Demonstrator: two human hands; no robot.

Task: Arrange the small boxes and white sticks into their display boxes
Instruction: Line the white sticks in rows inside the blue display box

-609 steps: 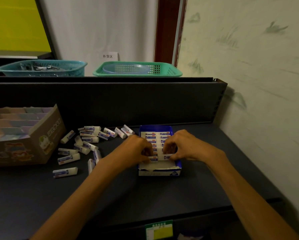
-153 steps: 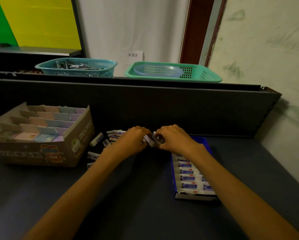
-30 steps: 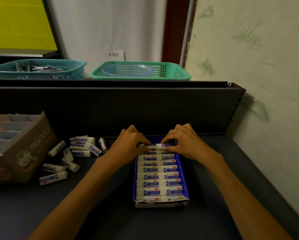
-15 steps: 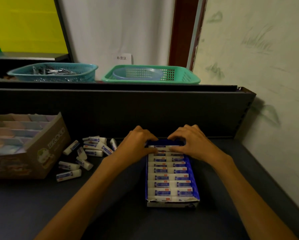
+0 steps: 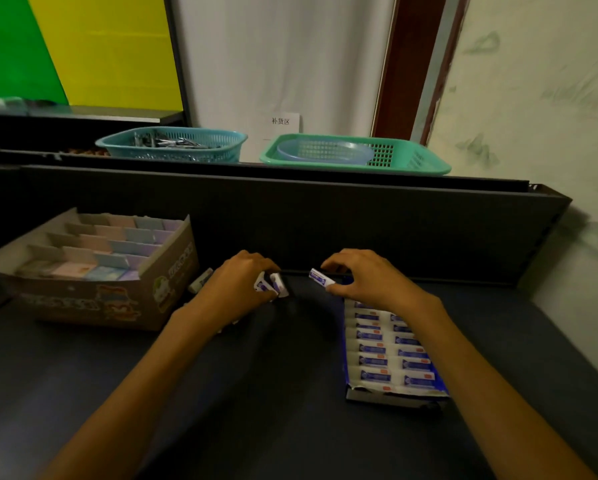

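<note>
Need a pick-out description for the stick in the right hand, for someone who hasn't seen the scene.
Start at the blue display box of white sticks on the dark shelf. Just past its far end, the right hand pinches one white stick. Unlike the packed rows, it is outside the box, pointing left toward the left hand.

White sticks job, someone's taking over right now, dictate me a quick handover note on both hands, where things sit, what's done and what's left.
Left hand: holds a couple of white sticks just picked up off the shelf.
Right hand: pinches one white stick in its fingers, above the far end of the blue display box.
Blue display box: on the right, two neat columns of sticks already in.
Cardboard display box: on the left, small pastel boxes in rows.
Left: place the held sticks; at least one loose stick lies beside the cardboard box.
</note>
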